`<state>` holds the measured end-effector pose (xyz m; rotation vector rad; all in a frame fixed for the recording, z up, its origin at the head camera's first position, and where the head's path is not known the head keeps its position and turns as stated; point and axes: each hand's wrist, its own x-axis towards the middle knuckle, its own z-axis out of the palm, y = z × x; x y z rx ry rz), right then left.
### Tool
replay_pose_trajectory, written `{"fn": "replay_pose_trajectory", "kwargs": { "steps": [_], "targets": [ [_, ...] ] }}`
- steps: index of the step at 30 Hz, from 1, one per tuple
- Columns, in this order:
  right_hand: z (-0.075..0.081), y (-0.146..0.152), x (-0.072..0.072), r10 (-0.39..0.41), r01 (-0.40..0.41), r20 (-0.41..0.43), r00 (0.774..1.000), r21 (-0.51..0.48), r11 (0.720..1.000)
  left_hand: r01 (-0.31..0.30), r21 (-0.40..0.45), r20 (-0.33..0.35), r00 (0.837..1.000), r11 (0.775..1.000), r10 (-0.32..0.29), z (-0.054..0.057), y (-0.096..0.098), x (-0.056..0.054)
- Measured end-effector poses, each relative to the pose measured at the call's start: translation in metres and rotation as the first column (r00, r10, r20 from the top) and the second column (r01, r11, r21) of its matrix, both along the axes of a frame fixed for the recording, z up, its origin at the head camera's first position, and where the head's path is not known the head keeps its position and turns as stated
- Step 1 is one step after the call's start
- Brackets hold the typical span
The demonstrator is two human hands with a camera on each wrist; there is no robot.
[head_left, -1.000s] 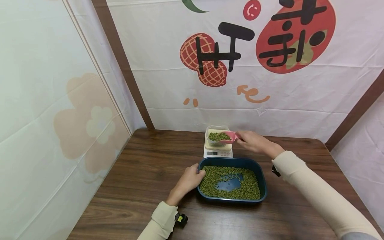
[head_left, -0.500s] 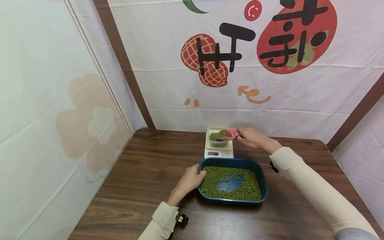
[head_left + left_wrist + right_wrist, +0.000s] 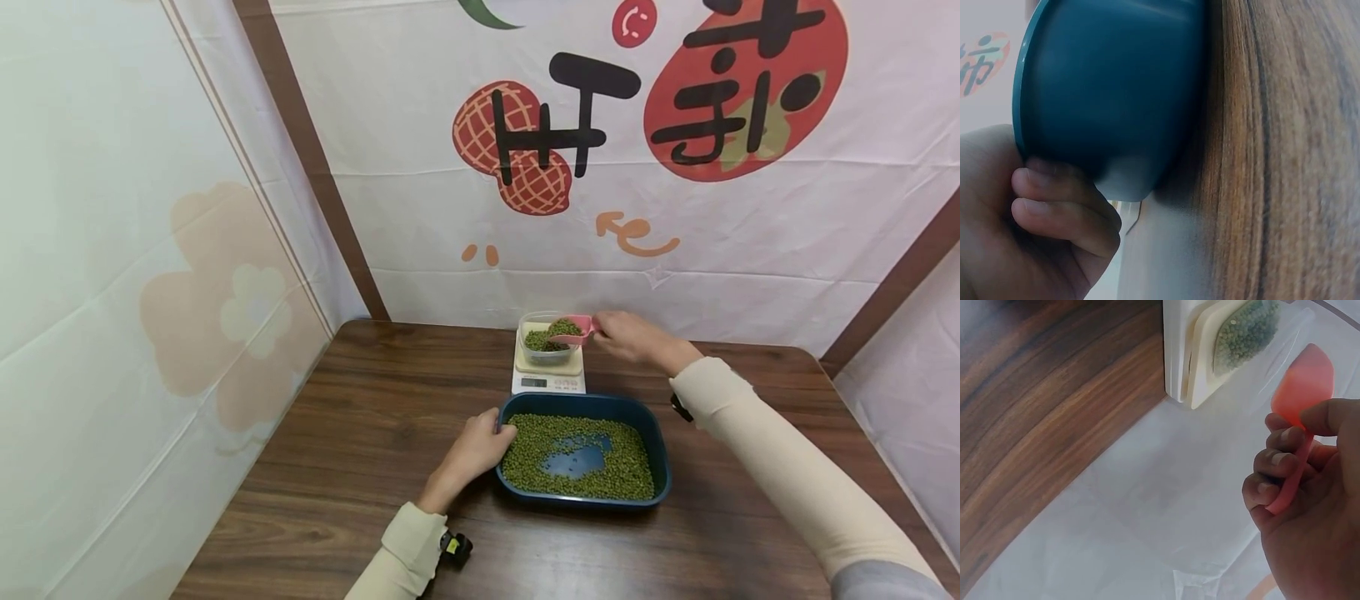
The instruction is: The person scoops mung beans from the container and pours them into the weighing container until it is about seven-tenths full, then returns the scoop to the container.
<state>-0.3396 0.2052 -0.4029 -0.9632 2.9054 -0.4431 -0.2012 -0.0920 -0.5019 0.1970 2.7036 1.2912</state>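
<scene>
My right hand (image 3: 630,335) grips the handle of a pink scoop (image 3: 1305,384), its fingers curled round it in the right wrist view. Green beans lie in the scoop, which is over a clear plastic container (image 3: 550,357) with more green beans (image 3: 1247,334) in it. That container stands on a white kitchen scale (image 3: 548,382) with a small display. My left hand (image 3: 480,446) holds the left rim of a blue tray (image 3: 577,404), thumb over the edge and fingers curled against the outer wall (image 3: 1110,81). Green beans (image 3: 528,467) cover much of the tray's floor.
The brown wooden table (image 3: 360,433) carries the tray at its middle, with the scale just behind it. A printed white curtain (image 3: 420,217) hangs at the table's back edge, close behind the scale. Another curtain (image 3: 97,333) runs along the left side.
The scoop in my right hand has risen slightly and tilted, and its beans show more clearly above the container. My left hand has stayed on the tray's rim.
</scene>
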Motion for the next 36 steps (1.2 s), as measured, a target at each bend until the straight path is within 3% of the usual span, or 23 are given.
{"fn": "replay_pose_trajectory", "kwargs": {
  "steps": [16, 18, 24, 25, 36],
  "targets": [
    [0.014, -0.004, -0.001, -0.014, 0.019, -0.045, 0.999, 0.112, 0.994, 0.008, 0.021, -0.027, 1.0, 1.0, -0.007, -0.002, -0.001, 0.0],
    [0.016, -0.005, -0.001, -0.016, 0.022, -0.044, 0.999, 0.132, 0.991, 0.024, 0.014, -0.053, 0.998, 1.0, -0.023, -0.013, -0.004, -0.004],
    [0.02, -0.008, -0.001, -0.029, 0.042, -0.071, 0.997, 0.189, 0.981, 0.043, 0.043, -0.071, 0.997, 0.998, -0.04, -0.02, -0.006, -0.008],
    [0.021, -0.008, -0.001, -0.027, 0.042, -0.078, 0.997, 0.194, 0.98, 0.037, 0.055, -0.053, 0.998, 0.998, -0.034, -0.013, -0.005, -0.006],
    [0.025, -0.012, -0.005, -0.02, 0.058, -0.145, 0.989, 0.261, 0.964, 0.029, 0.03, -0.047, 0.999, 0.999, -0.027, -0.008, -0.004, -0.002]
  ]
}}
